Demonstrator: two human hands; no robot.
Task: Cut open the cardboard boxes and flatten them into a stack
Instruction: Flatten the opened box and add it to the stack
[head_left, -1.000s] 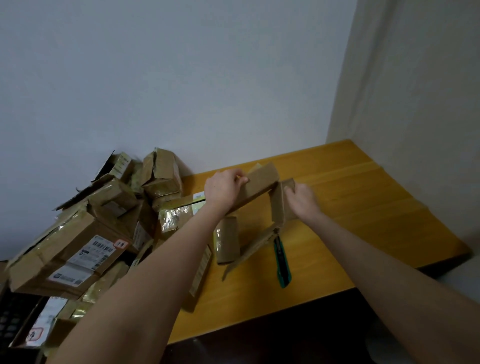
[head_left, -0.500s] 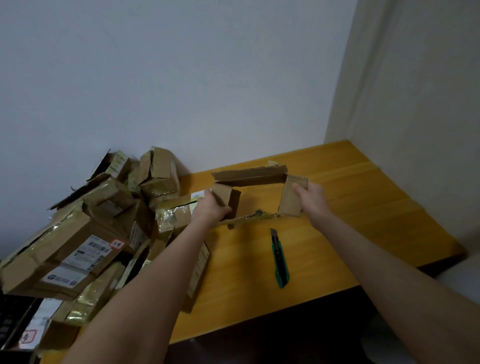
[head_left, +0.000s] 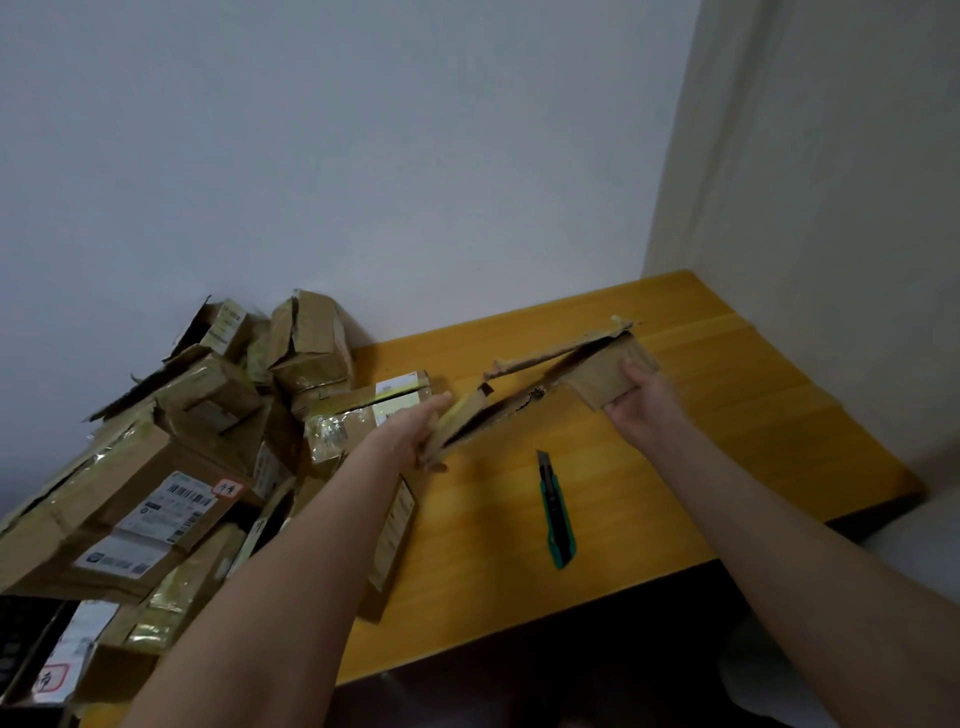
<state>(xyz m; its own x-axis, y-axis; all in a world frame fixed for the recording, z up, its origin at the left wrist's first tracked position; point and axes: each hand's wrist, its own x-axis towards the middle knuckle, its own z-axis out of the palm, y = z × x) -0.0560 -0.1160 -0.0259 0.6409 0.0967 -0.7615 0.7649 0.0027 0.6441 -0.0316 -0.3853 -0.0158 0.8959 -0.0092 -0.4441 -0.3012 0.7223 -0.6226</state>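
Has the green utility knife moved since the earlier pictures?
No. The green utility knife lies where it did, near the front edge of the wooden table.

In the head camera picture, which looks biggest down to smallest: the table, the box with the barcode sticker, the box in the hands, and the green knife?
1. Table
2. Box with the barcode sticker, though it is nearer the camera
3. Box in the hands, squashed nearly flat, so less sure
4. Green knife

One head-worn view, facing forward and down.
Close over the table's (head_left: 483, 561) near edge; wall corner (head_left: 669, 156) at 1 o'clock, box pile (head_left: 156, 467) at 9 o'clock.
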